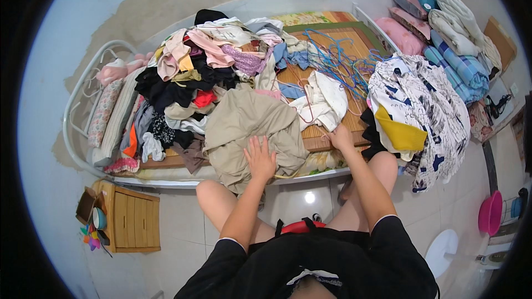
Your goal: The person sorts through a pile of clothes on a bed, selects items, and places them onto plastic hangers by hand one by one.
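My left hand [260, 158] lies flat on a large, crumpled beige garment [249, 116] at the near edge of the bed, fingers spread. At the near corner of a white garment [324, 99], my right hand [339, 137] has its fingers closed around a thin pinkish piece that looks like part of a wire clothes hanger; the fingers partly hide it. Another thin hanger runs across the left side of the white garment. Beyond it lies a tangle of blue and purple wire hangers [341, 63].
Mixed clothes [183, 83] are heaped on the left of the bed. White patterned clothes with a yellow piece [402, 130] hang over the near right edge. Pillows and bedding [454, 27] are stacked at the far right. A wooden cabinet [133, 218] stands on the floor at left.
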A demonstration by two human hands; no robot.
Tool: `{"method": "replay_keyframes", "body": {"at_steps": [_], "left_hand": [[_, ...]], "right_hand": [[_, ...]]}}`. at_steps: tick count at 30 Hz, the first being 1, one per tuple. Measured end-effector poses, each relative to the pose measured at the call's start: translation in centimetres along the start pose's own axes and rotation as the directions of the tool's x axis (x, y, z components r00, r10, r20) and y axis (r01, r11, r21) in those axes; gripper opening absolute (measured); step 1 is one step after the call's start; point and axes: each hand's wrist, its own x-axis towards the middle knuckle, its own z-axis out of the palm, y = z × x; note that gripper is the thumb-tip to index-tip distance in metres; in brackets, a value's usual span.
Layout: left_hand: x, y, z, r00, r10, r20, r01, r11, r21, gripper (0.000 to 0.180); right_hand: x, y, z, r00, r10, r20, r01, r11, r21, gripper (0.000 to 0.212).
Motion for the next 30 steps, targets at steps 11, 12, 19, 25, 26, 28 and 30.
{"method": "replay_keyframes", "body": {"at_steps": [11, 12, 19, 25, 26, 28, 30], "left_hand": [[0.1, -0.3, -0.2, 1.0, -0.008, 0.014, 0.008, 0.999, -0.035, 0.061], [0.2, 0.0, -0.2, 1.0, -0.004, 0.024, 0.005, 0.999, -0.037, 0.061], [1.0, 0.9, -0.4, 0.989, -0.136, 0.066, 0.147, 0.964, -0.22, 0.065], [1.5, 8.0, -3.3, 0.961, 0.254, -0.111, -0.274, 0.817, -0.508, 0.065], [1.7, 9.1, -3.2, 0.96, 0.257, -0.109, -0.276, 0.818, -0.505, 0.065], [2.1, 11.1, -2.5, 0.955, 0.295, 0.035, -0.254, 0.872, -0.418, 0.058], [2.9, 11.7, -0.8, 0.951, 0.308, -0.011, -0.279, 0.844, -0.458, 0.054]], "right_hand": [[-4.6, -6.3, -9.6, 0.921, -0.136, 0.365, -0.378, -0.091, 0.921, 0.005], [-6.3, -6.6, -10.9, 0.956, -0.092, 0.28, -0.293, -0.194, 0.936, 0.004], [-12.5, -3.5, -6.4, 0.957, -0.115, 0.266, -0.278, -0.112, 0.954, 0.007], [-14.7, -0.4, -1.9, 0.912, 0.079, 0.402, -0.409, 0.127, 0.904, 0.014], [-14.8, -0.1, -1.4, 0.922, 0.047, 0.384, -0.385, 0.205, 0.9, 0.016], [-14.3, 0.1, -1.0, 0.935, 0.017, 0.354, -0.345, 0.275, 0.898, 0.019], [-12.5, 0.4, 0.2, 0.948, -0.006, 0.318, -0.303, 0.285, 0.909, 0.019]]}}
